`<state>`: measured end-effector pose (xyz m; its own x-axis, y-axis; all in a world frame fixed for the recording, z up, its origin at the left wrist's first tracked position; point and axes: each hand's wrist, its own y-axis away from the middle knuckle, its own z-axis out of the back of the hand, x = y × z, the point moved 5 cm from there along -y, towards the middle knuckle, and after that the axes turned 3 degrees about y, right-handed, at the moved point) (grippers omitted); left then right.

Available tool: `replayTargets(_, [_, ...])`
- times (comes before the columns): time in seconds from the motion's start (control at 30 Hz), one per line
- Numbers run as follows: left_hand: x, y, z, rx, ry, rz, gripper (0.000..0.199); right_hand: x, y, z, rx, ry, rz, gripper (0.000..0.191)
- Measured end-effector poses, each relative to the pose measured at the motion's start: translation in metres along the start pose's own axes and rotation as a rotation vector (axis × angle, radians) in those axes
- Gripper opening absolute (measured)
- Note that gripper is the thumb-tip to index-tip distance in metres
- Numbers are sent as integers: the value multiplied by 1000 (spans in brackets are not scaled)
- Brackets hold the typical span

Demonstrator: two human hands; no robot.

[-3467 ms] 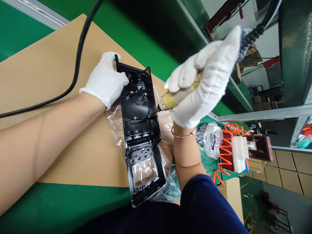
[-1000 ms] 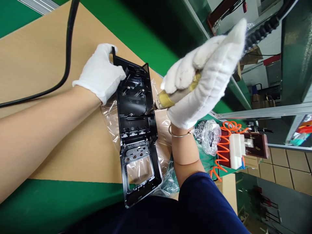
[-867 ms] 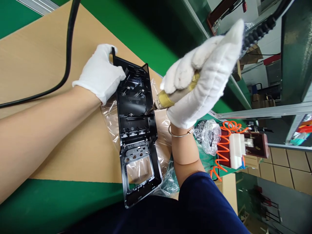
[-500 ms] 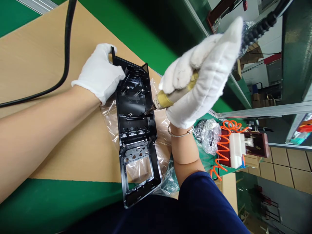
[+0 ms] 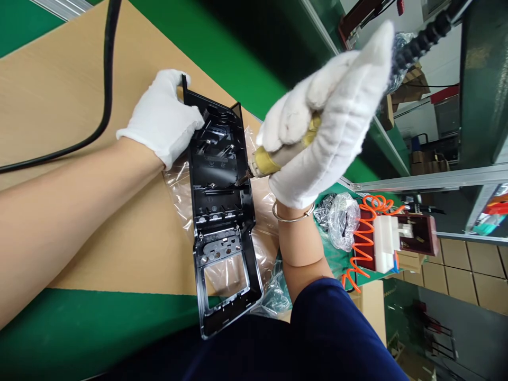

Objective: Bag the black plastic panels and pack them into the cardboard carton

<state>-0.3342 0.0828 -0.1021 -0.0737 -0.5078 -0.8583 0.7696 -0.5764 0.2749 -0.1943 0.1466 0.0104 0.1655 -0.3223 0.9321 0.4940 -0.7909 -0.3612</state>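
Note:
A black plastic housing (image 5: 218, 196) lies open side up on clear plastic film over a cardboard sheet, with a rectangular window at its near end. My left hand (image 5: 161, 119), in a white glove, grips the housing's upper left edge. In my white-gloved right hand (image 5: 317, 121) is an electric screwdriver (image 5: 270, 160) with a yellow and grey body. Its tip points down into the housing near the right wall; whether it touches a screw there cannot be made out.
Cardboard (image 5: 130, 243) covers part of the green table (image 5: 119, 323). A black cable (image 5: 106, 100) crosses at the left. To the right are crumpled plastic (image 5: 344, 219), a coiled orange hose (image 5: 363, 233) and a red-and-white device (image 5: 384, 243).
My right hand and the screwdriver have shifted very slightly left. The cable at the left has moved a little left. My left hand keeps its hold.

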Motion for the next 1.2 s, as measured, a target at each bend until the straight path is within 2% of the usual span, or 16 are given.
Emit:
replayTargets(0.23, [1, 0, 1, -3, -4, 1, 78, 12, -1, 5, -42, 44, 6, 32])
replayTargets(0.33, [2, -1, 0, -1, 8, -1, 81, 5, -5, 3, -10, 12, 42, 34])
replayTargets(0.53, [-1, 1, 0, 4, 7, -2, 76, -6, -3, 0, 19, 81, -17, 34])
replayTargets(0.77, [0, 0, 1, 3, -11, -28, 77, 14, -1, 2, 10, -101, 171, 19])
replayTargets(0.93, [2, -1, -2, 46, -92, -36, 82, 29, 4, 3, 68, -190, 114, 24])
replayTargets(1.0, [1, -1, -1, 65, -93, -38, 80, 42, 4, 7, 30, -244, 135, 29])
replayTargets(1.1, [1, 0, -1, 90, -107, -14, 77, 59, -6, 18, -126, -288, 246, 38])
replayTargets(1.2, [-1, 1, 0, 100, -122, -11, 76, 56, -28, 19, -213, -194, 291, 29])
